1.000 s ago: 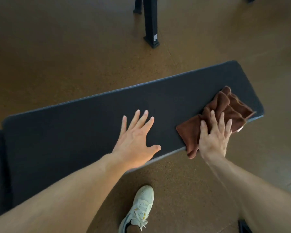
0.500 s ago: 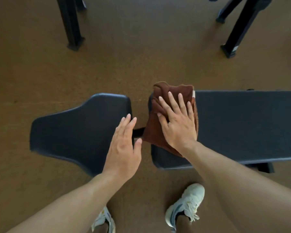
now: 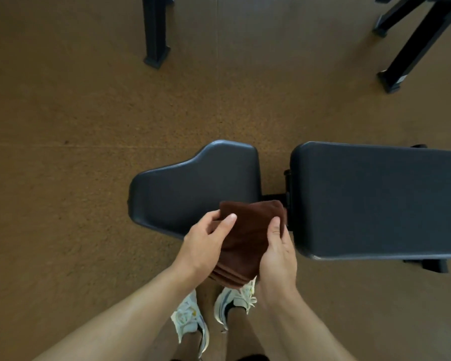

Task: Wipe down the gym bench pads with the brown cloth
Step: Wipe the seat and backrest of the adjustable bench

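Note:
The brown cloth (image 3: pixel 248 241) is folded into a thick pad and held in the air in front of the bench, over its near edge. My left hand (image 3: pixel 206 246) grips its left side with the thumb on top. My right hand (image 3: pixel 277 252) grips its right side, thumb on top too. Behind the cloth lies the black seat pad (image 3: pixel 188 183), narrowing to the left. The long black back pad (image 3: pixel 375 199) stretches to the right frame edge. A narrow gap with a black hinge bracket (image 3: pixel 281 196) separates the two pads.
The floor (image 3: pixel 76 152) is brown speckled rubber. Black steel legs of other equipment stand at the top centre (image 3: pixel 155 32) and top right (image 3: pixel 414 45). My two white shoes (image 3: pixel 211 316) stand just in front of the bench. A bench foot (image 3: pixel 432 265) shows under the back pad.
My right hand has lifted the cloth off the back pad's end. My left hand has left the seat pad and taken hold of the cloth. The cloth is now a folded pad held by both hands.

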Available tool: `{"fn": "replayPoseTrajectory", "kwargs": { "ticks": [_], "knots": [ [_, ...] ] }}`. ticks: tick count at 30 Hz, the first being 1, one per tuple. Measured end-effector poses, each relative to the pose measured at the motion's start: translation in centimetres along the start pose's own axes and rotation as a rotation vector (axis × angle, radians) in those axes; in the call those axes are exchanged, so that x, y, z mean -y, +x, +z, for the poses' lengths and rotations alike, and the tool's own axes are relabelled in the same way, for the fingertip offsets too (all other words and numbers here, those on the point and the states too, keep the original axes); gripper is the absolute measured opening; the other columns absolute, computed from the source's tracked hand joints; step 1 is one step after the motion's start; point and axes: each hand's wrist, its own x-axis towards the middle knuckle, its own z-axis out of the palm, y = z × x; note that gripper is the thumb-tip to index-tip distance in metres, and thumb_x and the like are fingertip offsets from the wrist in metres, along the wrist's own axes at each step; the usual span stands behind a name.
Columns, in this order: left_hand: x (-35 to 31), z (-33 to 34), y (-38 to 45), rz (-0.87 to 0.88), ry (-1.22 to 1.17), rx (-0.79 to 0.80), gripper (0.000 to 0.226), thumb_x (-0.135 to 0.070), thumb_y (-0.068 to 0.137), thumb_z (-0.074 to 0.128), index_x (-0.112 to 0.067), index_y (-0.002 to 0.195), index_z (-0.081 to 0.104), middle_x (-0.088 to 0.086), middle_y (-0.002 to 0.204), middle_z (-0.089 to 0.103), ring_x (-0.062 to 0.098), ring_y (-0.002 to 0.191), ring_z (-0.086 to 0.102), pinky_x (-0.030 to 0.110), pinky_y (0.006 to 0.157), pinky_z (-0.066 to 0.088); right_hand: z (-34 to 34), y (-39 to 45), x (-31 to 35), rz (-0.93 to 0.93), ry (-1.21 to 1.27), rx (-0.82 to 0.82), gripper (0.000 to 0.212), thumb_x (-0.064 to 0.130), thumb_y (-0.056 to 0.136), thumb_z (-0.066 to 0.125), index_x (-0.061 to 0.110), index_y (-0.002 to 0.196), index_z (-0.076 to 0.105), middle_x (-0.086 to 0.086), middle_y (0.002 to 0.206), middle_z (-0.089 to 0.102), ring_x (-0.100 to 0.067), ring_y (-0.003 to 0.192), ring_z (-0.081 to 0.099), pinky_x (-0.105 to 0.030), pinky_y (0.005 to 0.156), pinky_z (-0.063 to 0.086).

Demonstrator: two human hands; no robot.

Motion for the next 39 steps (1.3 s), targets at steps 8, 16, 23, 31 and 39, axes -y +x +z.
{"fn": "replayPoseTrajectory", "kwargs": {
  "ticks": [8,16,23,31,39],
  "knots": [
    [-1.8,-1.0,-2.1,0.193,0.037,0.096,0.006,-0.029,0.093,0.071,-0.026,0.098,0.069,-0.004,0.097,0.077,0.016,0.098,0.073,0.049,0.092,0.058,0.5,-4.0,-0.1,-0.323,-0.109,-0.328,0.029,0.055,0.100,0.048,0.041,0.118,0.066,0.010,0.111,0.074,-0.009,0.103,0.071,-0.039,0.090,0.060],
    [0.5,-3.4,-3.0,0.173,0.205,-0.551,0.016,-0.027,0.097,0.065,-0.026,0.088,0.052,-0.011,0.072,0.065,0.007,0.070,0.066,0.027,0.058,0.050,5.1,-0.9,-3.1,-0.389,-0.754,0.172,0.032,0.060,0.108,0.029,0.070,0.137,0.039,0.020,0.160,0.043,-0.007,0.151,0.035,-0.030,0.122,0.033],
    [3.5,-10.1,0.0,0.068,0.196,-0.874,0.029,-0.031,0.096,0.065,-0.021,0.121,0.053,0.000,0.115,0.065,0.020,0.106,0.065,0.034,0.087,0.051,14.8,3.8,-4.3,-0.860,-1.287,0.462,0.067,0.073,0.101,0.020,0.049,0.163,0.017,0.015,0.176,0.000,-0.013,0.160,-0.020,-0.048,0.128,-0.018],
    [-3.1,-8.9,5.4,0.132,0.691,-0.557,0.069,-0.060,0.100,0.045,-0.026,0.158,0.030,0.000,0.166,0.030,0.021,0.154,0.022,0.049,0.127,0.017,12.4,13.1,0.3,-0.737,-1.257,0.202,0.062,0.066,0.106,0.020,0.041,0.163,0.027,0.009,0.177,0.005,-0.015,0.162,-0.009,-0.050,0.131,-0.008],
    [-5.5,-8.0,6.9,-0.236,0.924,-0.280,0.087,-0.076,0.092,0.042,-0.034,0.161,0.012,-0.005,0.169,-0.020,0.034,0.156,-0.003,0.055,0.124,0.016,1.5,7.5,-6.2,-0.133,-0.865,-0.053,0.074,0.072,0.099,0.020,0.043,0.166,0.005,0.007,0.176,0.014,-0.022,0.159,0.023,-0.049,0.124,0.027]
  ]
}}
